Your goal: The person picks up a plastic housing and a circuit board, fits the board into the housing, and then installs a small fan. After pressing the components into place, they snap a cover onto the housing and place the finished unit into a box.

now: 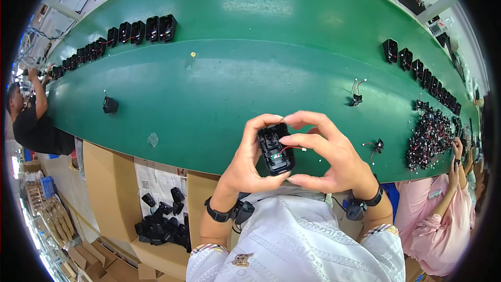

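Just above the near edge of the table I hold a black plastic housing (269,142), its open side facing up. My left hand (243,161) wraps round its left side, fingers at the top end and thumb along the bottom. From the right, my right hand (336,157) spans it: one finger reaches the top end, another touches inside, and the thumb is by the lower corner. Inside sits a small green circuit board (276,157). A red wire (291,148) runs out to the right, ending in a white plug (303,149).
Black housings stand in rows at far left (167,27) and far right (390,50). Wired black parts (430,136) are heaped right, with loose ones (356,98) nearer. A cardboard box (112,188) holds black pieces below the edge. People work at left (39,120) and right (438,219).
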A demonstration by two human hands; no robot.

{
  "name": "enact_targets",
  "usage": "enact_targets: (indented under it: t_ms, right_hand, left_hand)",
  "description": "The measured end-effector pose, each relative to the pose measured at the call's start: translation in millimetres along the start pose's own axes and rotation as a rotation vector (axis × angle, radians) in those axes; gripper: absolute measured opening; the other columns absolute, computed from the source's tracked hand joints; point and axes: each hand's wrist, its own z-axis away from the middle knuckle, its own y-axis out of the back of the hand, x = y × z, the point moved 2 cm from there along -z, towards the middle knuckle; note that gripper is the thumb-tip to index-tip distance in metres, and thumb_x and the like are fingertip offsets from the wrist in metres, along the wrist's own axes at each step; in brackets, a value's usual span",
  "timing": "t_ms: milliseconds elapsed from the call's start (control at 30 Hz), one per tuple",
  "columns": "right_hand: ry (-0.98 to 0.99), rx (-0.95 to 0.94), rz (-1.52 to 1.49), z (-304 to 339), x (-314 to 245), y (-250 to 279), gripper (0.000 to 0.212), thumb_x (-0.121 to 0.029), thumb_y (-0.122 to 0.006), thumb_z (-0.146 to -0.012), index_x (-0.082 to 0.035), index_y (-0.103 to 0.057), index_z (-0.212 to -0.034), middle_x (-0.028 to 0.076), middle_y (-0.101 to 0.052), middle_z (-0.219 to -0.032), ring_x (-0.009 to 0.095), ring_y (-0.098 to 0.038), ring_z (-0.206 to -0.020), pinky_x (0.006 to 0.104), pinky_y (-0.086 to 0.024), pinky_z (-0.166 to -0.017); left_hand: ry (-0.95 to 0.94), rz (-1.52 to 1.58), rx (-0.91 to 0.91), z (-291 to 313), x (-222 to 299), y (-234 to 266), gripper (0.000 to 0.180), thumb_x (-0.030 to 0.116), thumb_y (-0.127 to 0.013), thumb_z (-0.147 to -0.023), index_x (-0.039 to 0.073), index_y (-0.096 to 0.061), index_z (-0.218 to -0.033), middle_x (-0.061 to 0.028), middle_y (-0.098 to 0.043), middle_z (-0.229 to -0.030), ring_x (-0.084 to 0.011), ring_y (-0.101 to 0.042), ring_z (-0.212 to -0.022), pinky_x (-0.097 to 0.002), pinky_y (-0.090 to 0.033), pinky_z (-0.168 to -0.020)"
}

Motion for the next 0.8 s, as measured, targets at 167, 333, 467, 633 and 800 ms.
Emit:
enact_targets:
  t_ms: [167,333,467,633,800]
  right_hand:
    - [0.221,-0.210,0.112,-32.3,-10.1,-5.9,0.056,-0.019,-0.087,-0.071,-0.009,-0.063,-0.120,0.017,-0.049,-0.144,0.035,-0.056,-0.120,0.0434,-0.049,-0.097]
    - [0.284,-0.368,0.151,-81.8,-9.9,-13.1,0.049,-0.018,-0.088,-0.070,-0.010,-0.060,-0.110,0.016,-0.052,-0.142,0.035,-0.057,-0.119,0.0436,-0.047,-0.099]
    - [0.362,-0.343,0.236,-153.5,-0.1,-21.2,0.058,-0.011,-0.084,-0.070,-0.009,-0.053,-0.119,0.015,-0.053,-0.140,0.034,-0.056,-0.122,0.0424,-0.044,-0.102]
    - [0.272,0.000,0.376,-271.6,89.2,-34.3,0.055,-0.010,-0.083,-0.071,-0.008,-0.051,-0.115,0.015,-0.053,-0.139,0.036,-0.054,-0.122,0.0412,-0.045,-0.102]
    - [0.126,-0.030,0.373,-326.1,130.1,-57.9,0.050,-0.011,-0.084,-0.070,-0.007,-0.051,-0.108,0.016,-0.052,-0.141,0.038,-0.052,-0.126,0.0421,-0.044,-0.104]
  left_hand:
    - [0.104,0.117,-0.094,0.9,17.4,10.8,0.124,0.006,-0.080,-0.059,0.003,-0.008,-0.160,-0.0117,-0.048,-0.136,-0.0229,-0.050,-0.126,-0.0355,-0.039,-0.107]
    - [0.013,0.154,-0.155,2.2,34.6,44.6,0.125,0.006,-0.077,-0.066,0.007,0.004,-0.161,-0.0150,-0.034,-0.150,-0.0245,-0.045,-0.132,-0.0395,-0.038,-0.109]
    - [-0.180,-0.513,0.357,33.3,57.5,96.5,0.110,0.007,-0.075,-0.071,0.006,-0.011,-0.160,-0.0151,-0.038,-0.154,-0.0263,-0.058,-0.121,-0.0387,-0.047,-0.095]
    - [-0.341,-1.094,1.038,67.9,104.5,225.7,0.048,-0.001,-0.067,-0.080,0.004,-0.056,-0.127,-0.0087,-0.066,-0.114,-0.0224,-0.063,-0.107,-0.0349,-0.049,-0.086]
    - [-0.386,-1.549,1.104,66.9,139.7,329.3,0.074,0.029,-0.085,-0.074,0.005,-0.052,-0.136,-0.0189,-0.056,-0.132,-0.0346,-0.055,-0.123,-0.0458,-0.045,-0.102]
